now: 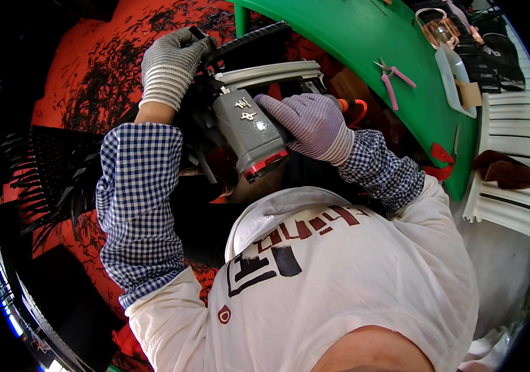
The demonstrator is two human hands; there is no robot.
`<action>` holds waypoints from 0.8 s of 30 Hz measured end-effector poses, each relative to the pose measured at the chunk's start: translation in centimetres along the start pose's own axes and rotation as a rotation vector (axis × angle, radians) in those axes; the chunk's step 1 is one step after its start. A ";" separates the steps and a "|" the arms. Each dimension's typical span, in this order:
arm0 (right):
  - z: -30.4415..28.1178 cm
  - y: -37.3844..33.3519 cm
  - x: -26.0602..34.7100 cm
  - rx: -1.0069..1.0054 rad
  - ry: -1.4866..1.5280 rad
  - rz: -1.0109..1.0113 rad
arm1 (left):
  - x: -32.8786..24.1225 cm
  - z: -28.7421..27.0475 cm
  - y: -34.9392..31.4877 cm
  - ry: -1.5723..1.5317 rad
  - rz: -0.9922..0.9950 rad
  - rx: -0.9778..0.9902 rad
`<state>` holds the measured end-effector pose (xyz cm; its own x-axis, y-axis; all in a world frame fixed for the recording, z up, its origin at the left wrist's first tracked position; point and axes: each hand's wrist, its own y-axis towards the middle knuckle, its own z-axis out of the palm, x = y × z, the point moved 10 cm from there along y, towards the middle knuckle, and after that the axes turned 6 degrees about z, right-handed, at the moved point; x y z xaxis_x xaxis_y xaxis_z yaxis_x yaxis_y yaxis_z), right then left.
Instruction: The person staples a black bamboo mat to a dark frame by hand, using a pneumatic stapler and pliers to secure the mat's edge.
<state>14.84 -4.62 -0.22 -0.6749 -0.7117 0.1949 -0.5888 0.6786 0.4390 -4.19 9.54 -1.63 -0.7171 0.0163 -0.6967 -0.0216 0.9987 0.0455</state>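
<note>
My left hand [172, 65], in a grey-and-white striped glove, is closed with its fingertips at the end of a ribbed black strip [249, 44] that runs off to the right. My right hand [314, 124], in a purple-grey striped glove, is wrapped round the handle of a nail gun [243, 127]. The handle is mostly hidden by the glove, and the thumb lies toward the body. The gun has a grey body, a red-and-black end cap and a long silver magazine; its nose points toward the strip, close to my left hand.
An orange hose [358, 110] leaves the tool's right side. Pink-handled nippers [394, 82] lie on the green table [345, 34], with a clear plastic tray [454, 80] at its edge. Black scraps [100, 80] litter the red floor. Dark bristly material [54, 180] stands at left.
</note>
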 end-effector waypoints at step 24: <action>-7.2 -2.8 -10.7 -0.327 0.227 0.364 | 0.0 1.6 1.0 -0.084 0.037 -0.009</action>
<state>26.91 -0.24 2.83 -0.6750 -0.4869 0.5543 -0.1408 0.8225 0.5510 -3.11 10.62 -2.74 -0.6570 0.0575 -0.7517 -0.0023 0.9969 0.0783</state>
